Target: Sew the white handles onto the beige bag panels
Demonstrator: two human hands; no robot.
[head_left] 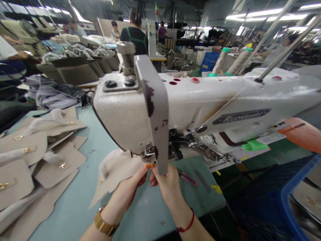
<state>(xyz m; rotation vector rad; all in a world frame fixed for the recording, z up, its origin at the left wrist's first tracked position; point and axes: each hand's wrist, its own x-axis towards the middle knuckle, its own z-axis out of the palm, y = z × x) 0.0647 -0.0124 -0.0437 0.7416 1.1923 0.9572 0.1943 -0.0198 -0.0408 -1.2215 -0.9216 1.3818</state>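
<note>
"Two quick ones, lol. Got a decent look at the left hand [130, 187]?"

"Yep. Saw it right under the head of the white sewing machine [195, 97], with thumb out and fingers curled in underneath, mostly hidden. Just beside it, maybe overlapping, spotted the beige panel [120, 174], lying on the blue-green table [92, 144] and running in partly beneath the machine head. Couldn't tell about an actual pinch on it, though."

"And the right hand [169, 184]? Saw any grip there?"

"Couldn't tell on that one either. Found it nearly thumb-to-thumb with the left, fingers folded in, partly behind the machine's pale upright bar [159, 117]. Also noticed pink-handled snips [188, 176] on the table, just to the right of it."

"Clocked anything else?"

"Loads. Saw a heap of beige pieces [54, 170] with gold-coloured fittings over on the left of the table, a blue bin [263, 194] low on the right, and two thread cones [239, 62] up behind the machine arm. Further back, made out a person in a dark top [134, 36], turned away, near some olive-brown pieces [75, 70]."
</note>
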